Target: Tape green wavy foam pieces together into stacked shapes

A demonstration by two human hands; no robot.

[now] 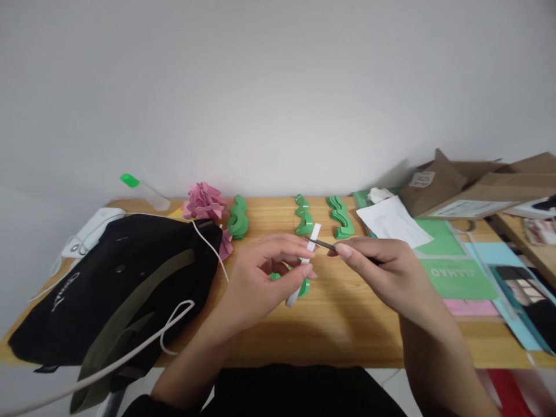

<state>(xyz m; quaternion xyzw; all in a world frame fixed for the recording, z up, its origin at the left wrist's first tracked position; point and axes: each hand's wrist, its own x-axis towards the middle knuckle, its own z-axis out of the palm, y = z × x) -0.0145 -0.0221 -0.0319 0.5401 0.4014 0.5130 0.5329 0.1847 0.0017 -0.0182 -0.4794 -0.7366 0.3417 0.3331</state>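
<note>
Pinched between the thumb and fingers of my left hand [271, 269] is a narrow white strip [316, 233] that looks like tape. Its lower end shows beneath the hand. My right hand [384, 266] grips a thin dark pointed tool [325, 245], possibly tweezers, whose tip meets the strip's upper part. Partly hidden behind my left fingers lies a green paper piece [305, 287]. Beyond the hands stand wavy green paper pieces: one group [238, 218] at left, one [303, 215] in the middle, and a stack [340, 218] at right.
A black bag [130, 289] and a white cable [130, 358] cover the table's left side, near pink paper flowers [204, 201]. At right are a white sheet [393, 220], green packs [458, 279] and a cardboard box [482, 188]. A wall [278, 98] rises behind.
</note>
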